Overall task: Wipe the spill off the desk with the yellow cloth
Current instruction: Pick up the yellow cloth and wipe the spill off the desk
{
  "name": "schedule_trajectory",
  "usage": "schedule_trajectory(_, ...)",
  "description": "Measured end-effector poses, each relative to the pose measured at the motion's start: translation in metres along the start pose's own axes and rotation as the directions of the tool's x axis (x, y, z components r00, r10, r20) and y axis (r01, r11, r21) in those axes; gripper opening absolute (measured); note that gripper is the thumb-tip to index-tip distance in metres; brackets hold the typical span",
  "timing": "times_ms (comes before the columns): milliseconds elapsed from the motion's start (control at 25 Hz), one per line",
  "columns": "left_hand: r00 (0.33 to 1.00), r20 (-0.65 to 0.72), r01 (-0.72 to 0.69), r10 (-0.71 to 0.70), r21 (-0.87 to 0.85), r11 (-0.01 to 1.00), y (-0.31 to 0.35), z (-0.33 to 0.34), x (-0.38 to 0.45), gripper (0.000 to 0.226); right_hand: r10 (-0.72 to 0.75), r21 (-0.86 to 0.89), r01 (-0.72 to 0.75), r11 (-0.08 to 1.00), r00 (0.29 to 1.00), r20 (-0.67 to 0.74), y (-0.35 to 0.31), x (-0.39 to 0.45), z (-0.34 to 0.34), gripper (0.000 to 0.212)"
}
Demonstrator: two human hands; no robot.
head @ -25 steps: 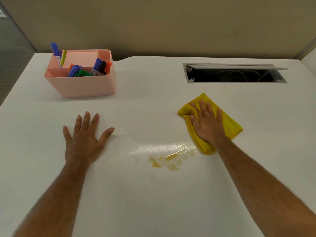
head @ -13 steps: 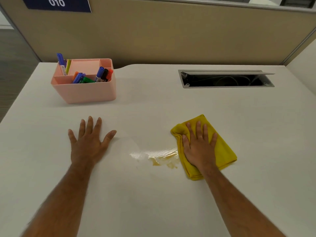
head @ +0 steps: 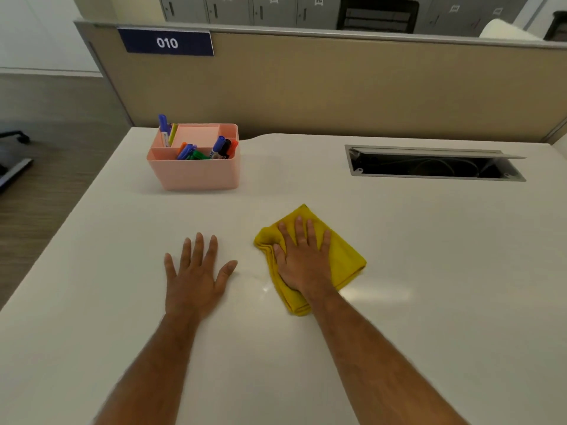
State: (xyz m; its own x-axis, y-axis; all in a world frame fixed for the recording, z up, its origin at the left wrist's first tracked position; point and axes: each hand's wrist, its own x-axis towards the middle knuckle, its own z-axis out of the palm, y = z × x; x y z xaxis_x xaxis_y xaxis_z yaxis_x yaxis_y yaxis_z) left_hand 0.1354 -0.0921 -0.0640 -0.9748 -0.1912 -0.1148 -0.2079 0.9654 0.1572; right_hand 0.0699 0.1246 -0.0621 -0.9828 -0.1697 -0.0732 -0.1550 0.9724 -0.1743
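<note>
the desk surface beneath the yellow cloth (head: pixel 343 259) is hidden by it and the right hand (head: pixel 302 260); both forearms are cut off at the bottom edge.

An office: a white desk (head: pixel 399 240) with a cable hole (head: pixel 435 167), a pink box of markers (head: pixel 196 173), a wall sign (head: pixel 167 42) saying 010, and grey lockers (head: pixel 239 9) behind

The right hand (head: pixel 302 260) lay flat, fingers spread, pressing the folded yellow cloth (head: pixel 343 259) onto the white desk (head: pixel 429 271). Just left of that pressing palm, the left hand (head: pixel 196 277) rested flat on bare desk, apart from the cloth. Beyond both hands stood a pink organizer (head: pixel 196 174) holding markers (head: pixel 219 147); farther right was an open cable hatch (head: pixel 435 165).
</note>
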Motion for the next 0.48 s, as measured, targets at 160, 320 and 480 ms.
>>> schedule_trajectory(160, 1.000, -0.016, 0.022, -0.022, -0.003, 1.000, 0.006, 0.000, -0.004, 0.083, -0.145, -0.004, 0.145, 0.989, 0.989, -0.009, -0.017, -0.024, 0.004, 0.062)
schedule_trajectory(320, 0.999, -0.018, 0.030, -0.031, -0.010, 0.999, 0.007, 0.001, -0.005, 0.084, -0.270, 0.004, 0.270, 0.963, 0.962, -0.038, -0.004, -0.061, 0.009, 0.062)
schedule_trajectory(480, 1.000, -0.006, 0.018, -0.018, -0.011, 1.000, 0.004, 0.001, -0.005, 0.083, -0.197, -0.033, 0.195, 0.980, 0.979, -0.051, 0.051, -0.067, -0.003, 0.060)
